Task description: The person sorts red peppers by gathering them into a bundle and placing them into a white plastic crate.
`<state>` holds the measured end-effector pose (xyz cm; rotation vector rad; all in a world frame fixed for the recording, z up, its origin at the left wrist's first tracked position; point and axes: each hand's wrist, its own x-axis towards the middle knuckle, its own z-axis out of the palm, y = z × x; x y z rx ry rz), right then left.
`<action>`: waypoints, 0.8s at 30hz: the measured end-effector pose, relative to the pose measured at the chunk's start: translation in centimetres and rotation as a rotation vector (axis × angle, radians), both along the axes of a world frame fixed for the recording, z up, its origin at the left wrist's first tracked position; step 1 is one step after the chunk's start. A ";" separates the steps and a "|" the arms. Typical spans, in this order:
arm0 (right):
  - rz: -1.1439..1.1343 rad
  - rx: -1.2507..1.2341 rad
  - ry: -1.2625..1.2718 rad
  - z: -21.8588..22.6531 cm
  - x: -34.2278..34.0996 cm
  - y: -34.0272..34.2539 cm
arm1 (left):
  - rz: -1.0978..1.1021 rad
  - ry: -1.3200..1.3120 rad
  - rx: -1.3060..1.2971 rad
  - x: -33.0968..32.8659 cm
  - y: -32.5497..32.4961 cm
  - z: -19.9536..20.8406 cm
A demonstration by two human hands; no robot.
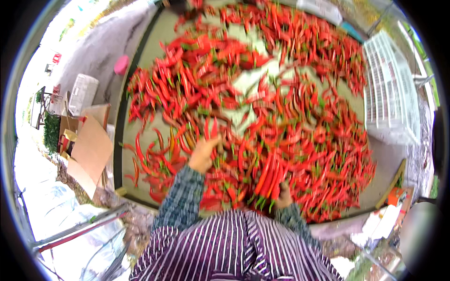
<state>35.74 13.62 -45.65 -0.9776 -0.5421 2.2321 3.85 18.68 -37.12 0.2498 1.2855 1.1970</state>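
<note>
Red chili peppers (192,75), many with green stems, lie heaped over a wide table (145,51). Over the near middle of the heap, my left hand (202,155) is closed, with a couple of red chili peppers (212,128) sticking up from its fingers. My right hand (283,196) is lower and to the right, close to the table's near edge. It grips a bunch of long red chili peppers (269,177) lined up side by side, their green stems toward me. Part of the right hand's fingers is hidden behind the bunch.
A white plastic crate (391,89) stands at the table's right edge. Beyond the left edge are a pink container (121,65), a white box (83,94) and a cardboard flap (91,150). Something dark and blurred (179,5) shows at the far edge.
</note>
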 end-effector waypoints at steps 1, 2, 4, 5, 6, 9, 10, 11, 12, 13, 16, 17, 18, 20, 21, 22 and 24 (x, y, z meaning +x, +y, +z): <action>-0.025 -0.055 0.062 2.6 -0.7 0.5 | -0.060 0.075 0.039 -0.4 -0.7 -0.4; -0.011 -0.115 0.174 3.5 -0.5 0.6 | 0.018 -0.145 -0.032 -0.2 -0.7 -0.8; 0.024 -0.271 0.399 4.5 0.1 0.4 | 0.038 -0.192 0.066 0.5 -1.1 0.7; 0.006 -0.257 0.442 4.3 -0.3 0.7 | 0.052 -0.183 0.073 0.1 -1.7 0.1; -0.011 -0.242 0.485 4.3 -0.7 0.7 | 0.068 -0.175 0.083 0.0 -2.4 -0.4; -0.049 -0.239 0.418 3.0 0.4 -0.3 | 0.006 -0.044 0.000 0.9 -2.9 -0.5; -0.054 -0.230 0.349 3.1 0.3 -0.4 | -0.058 0.030 0.005 1.3 -2.9 0.0; -0.056 -0.225 0.279 3.3 0.3 -0.6 | -0.122 0.104 0.011 1.7 -3.0 0.5; -0.065 -0.200 0.185 3.9 0.5 -1.1 | -0.189 0.177 0.019 2.1 -2.9 1.1; -0.075 -0.203 0.174 4.2 0.3 -1.2 | -0.279 0.275 -0.060 2.4 -2.6 2.3; -0.122 -0.263 0.308 4.0 0.1 -0.9 | -0.446 1.165 0.418 3.2 -1.3 1.8; -0.112 -0.286 0.390 3.9 0.1 -0.8 | -0.578 1.302 0.420 3.6 -0.9 2.4; -0.104 -0.308 0.472 3.8 0.2 -0.8 | -0.691 1.378 0.484 4.1 -0.7 2.1; -0.089 -0.284 0.479 3.9 0.0 -0.1 | -0.894 1.545 0.614 4.3 0.2 1.7; -0.096 -0.248 0.401 4.3 0.2 -0.7 | -0.999 1.599 0.642 4.6 0.1 0.8; -0.097 -0.201 0.328 4.5 0.1 -0.6 | -1.105 1.704 0.657 4.5 0.2 -0.1; -0.119 -0.225 0.424 3.2 0.6 -0.7 | -1.152 1.741 0.680 4.7 0.5 -1.9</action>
